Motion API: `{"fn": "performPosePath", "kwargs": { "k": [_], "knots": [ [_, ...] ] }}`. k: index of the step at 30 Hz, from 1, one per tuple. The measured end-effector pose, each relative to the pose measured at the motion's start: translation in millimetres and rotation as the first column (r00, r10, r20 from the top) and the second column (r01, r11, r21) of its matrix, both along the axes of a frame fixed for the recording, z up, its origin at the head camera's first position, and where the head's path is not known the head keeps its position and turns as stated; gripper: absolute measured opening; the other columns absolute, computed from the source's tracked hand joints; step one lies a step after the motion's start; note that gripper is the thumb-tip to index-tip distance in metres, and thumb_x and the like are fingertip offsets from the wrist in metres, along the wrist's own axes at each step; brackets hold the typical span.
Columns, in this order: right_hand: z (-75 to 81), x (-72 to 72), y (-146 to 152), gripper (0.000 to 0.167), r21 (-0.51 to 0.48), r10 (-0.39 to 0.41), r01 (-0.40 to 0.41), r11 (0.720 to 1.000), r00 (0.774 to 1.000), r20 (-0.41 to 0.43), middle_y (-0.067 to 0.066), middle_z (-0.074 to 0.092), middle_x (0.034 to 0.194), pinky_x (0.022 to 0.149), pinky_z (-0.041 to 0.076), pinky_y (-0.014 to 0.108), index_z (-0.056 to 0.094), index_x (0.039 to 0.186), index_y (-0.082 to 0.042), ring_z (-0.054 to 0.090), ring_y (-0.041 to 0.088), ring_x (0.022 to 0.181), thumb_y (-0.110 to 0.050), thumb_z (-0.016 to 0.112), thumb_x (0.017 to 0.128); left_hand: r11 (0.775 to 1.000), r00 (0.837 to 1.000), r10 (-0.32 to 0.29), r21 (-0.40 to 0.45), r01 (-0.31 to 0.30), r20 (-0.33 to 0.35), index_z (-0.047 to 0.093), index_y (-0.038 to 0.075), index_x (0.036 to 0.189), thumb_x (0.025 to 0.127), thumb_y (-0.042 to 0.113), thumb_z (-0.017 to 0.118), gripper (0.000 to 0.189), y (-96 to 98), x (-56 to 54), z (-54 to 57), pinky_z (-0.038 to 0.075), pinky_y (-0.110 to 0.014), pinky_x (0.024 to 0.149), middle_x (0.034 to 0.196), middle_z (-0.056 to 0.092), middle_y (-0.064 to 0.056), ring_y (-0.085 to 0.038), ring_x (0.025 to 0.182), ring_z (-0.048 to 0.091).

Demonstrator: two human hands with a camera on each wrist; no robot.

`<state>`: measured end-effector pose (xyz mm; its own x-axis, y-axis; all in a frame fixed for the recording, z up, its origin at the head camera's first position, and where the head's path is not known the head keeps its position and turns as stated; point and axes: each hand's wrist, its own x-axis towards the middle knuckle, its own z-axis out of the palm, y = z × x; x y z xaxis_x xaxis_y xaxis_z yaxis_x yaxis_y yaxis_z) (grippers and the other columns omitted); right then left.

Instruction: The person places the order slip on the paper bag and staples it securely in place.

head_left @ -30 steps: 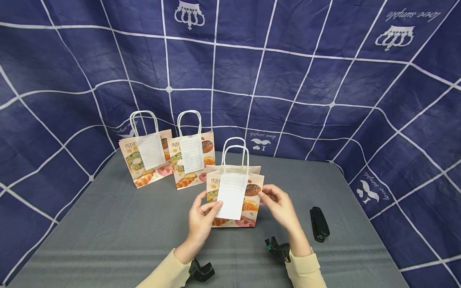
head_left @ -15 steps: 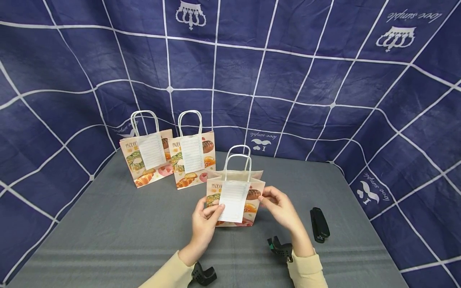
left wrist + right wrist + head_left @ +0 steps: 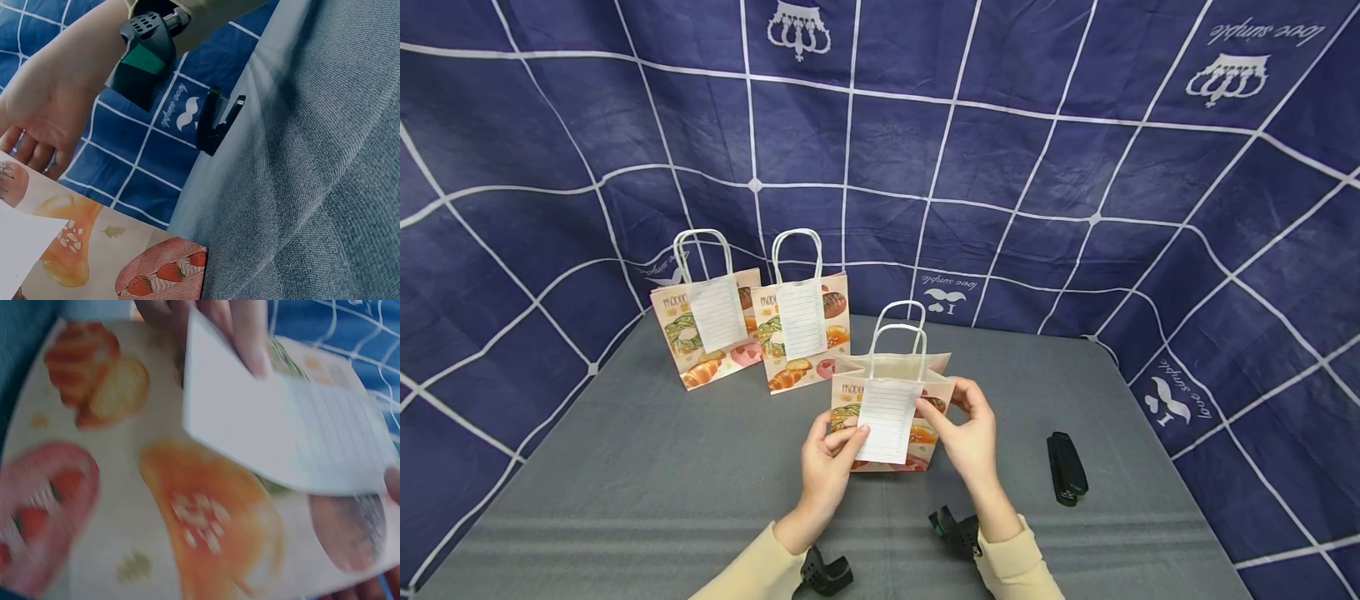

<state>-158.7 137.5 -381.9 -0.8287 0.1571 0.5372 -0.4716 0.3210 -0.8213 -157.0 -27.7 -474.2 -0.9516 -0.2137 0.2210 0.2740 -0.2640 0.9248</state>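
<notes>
A printed paper bag [image 3: 922,435] with white twisted handles stands upright on the grey table in front of me, its top open. Over its front hangs a white lined paper slip [image 3: 883,417], whose lower end bends off the bag in the right wrist view. My left hand [image 3: 824,471] pinches the slip's lower left edge, thumb in front. My right hand [image 3: 973,429] grips the bag's right side, with the thumb at the slip's upper right edge and the fingers behind the bag. In the left wrist view, strawberries and pastries show on the bag's front [image 3: 134,250].
Two similar bags, a left one [image 3: 730,367] and a nearer one [image 3: 797,375], stand at the back left with slips on their fronts. A black stapler [image 3: 1066,468] lies on the table [image 3: 1120,517] at the right. A blue checked cloth [image 3: 1022,158] walls the back and sides.
The bag's top has tilted toward me and its handles sit lower. My right hand has shifted left, its thumb moving from the bag's right edge onto the slip's edge. The left hand keeps its pinch.
</notes>
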Motion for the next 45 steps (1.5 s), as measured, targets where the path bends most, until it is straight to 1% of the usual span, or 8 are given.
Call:
{"fn": "performPosePath", "kwargs": {
  "k": [12,20,24,27,32,39,42,45],
  "knots": [
    [-12.0,-5.4,-12.2,0.028,-0.132,-0.034,0.016,0.991,0.991,-0.13,0.019,0.063,0.088,0.069,0.041,0.025,0.057,0.093,0.01,0.056,0.007,0.081,0.01,0.075,0.071,1.0,1.0,0.001,0.004,-0.001,-0.008,0.047,-0.009,0.119,0.083,-0.004,0.068,0.042,1.8,0.3,-0.3,0.054,-0.025,0.065,0.091,0.067,-0.027,-0.013,0.08,0.067],
    [-9.4,-5.8,-8.1,0.025,-0.166,0.009,-0.021,0.986,0.997,-0.071,0.005,0.067,0.087,0.063,0.04,0.024,0.057,0.087,0.008,0.055,0.007,0.073,0.009,0.076,0.07,1.0,1.0,-0.002,0.008,0.002,-0.002,0.047,-0.01,0.118,0.083,-0.005,0.067,0.041,0.8,0.5,1.1,0.054,-0.025,0.065,0.087,0.068,-0.022,-0.013,0.078,0.067],
    [-8.1,-5.5,-6.5,0.025,-0.178,0.023,-0.03,0.984,0.999,-0.039,0.003,0.066,0.086,0.063,0.043,0.024,0.057,0.086,0.008,0.056,0.008,0.075,0.008,0.077,0.07,0.997,0.999,0.042,-0.058,-0.043,-0.032,0.046,-0.01,0.118,0.084,-0.006,0.065,0.039,-1.4,0.4,4.7,0.053,-0.023,0.064,0.088,0.068,-0.024,-0.01,0.077,0.066],
    [-8.1,-5.4,-6.1,0.025,-0.183,0.022,-0.026,0.983,0.999,-0.022,-0.001,0.066,0.084,0.063,0.044,0.023,0.058,0.086,0.008,0.057,0.007,0.075,0.008,0.077,0.07,0.988,0.987,0.09,-0.117,-0.106,-0.136,0.046,-0.012,0.117,0.084,-0.008,0.064,0.038,-5.7,3.3,16.6,0.052,-0.021,0.06,0.083,0.067,-0.025,-0.014,0.07,0.066],
    [-8.0,-5.1,-6.2,0.025,-0.187,0.02,-0.021,0.982,1.0,-0.009,-0.006,0.065,0.081,0.063,0.045,0.022,0.058,0.086,0.008,0.057,0.007,0.074,0.007,0.078,0.07,0.965,0.936,0.166,-0.147,-0.219,-0.31,0.048,-0.015,0.111,0.083,-0.013,0.062,0.032,-17.8,5.6,42.9,0.046,-0.019,0.051,0.071,0.063,-0.026,-0.026,0.057,0.06],
    [-7.1,-5.0,-6.2,0.025,-0.179,0.02,-0.022,0.984,1.0,-0.016,-0.005,0.065,0.08,0.062,0.046,0.021,0.058,0.087,0.008,0.058,0.006,0.074,0.008,0.077,0.07,0.953,0.885,0.256,-0.052,-0.299,-0.388,0.047,-0.022,0.104,0.08,-0.019,0.06,0.028,-33.2,-2.8,68.1,0.043,-0.015,0.059,0.074,0.06,-0.012,-0.009,0.065,0.055],
    [-6.9,-5.0,-5.9,0.025,-0.171,0.021,-0.023,0.985,1.0,-0.013,-0.003,0.065,0.08,0.062,0.046,0.02,0.058,0.087,0.008,0.058,0.006,0.074,0.008,0.077,0.07,0.957,0.877,0.256,-0.025,-0.291,-0.407,0.047,-0.022,0.103,0.08,-0.02,0.059,0.026,-38.0,-8.5,74.5,0.045,-0.016,0.065,0.082,0.06,-0.01,-0.009,0.073,0.056],
    [-6.8,-4.8,-5.7,0.026,-0.174,0.029,-0.03,0.984,1.0,-0.01,-0.003,0.065,0.08,0.059,0.048,0.02,0.058,0.087,0.008,0.058,0.007,0.074,0.008,0.077,0.07,0.971,0.895,0.188,-0.06,-0.232,-0.403,0.045,-0.023,0.109,0.078,-0.021,0.059,0.034,-41.5,-12.8,79.8,0.046,-0.025,0.074,0.095,0.058,-0.023,-0.022,0.086,0.057]
  ]
}}
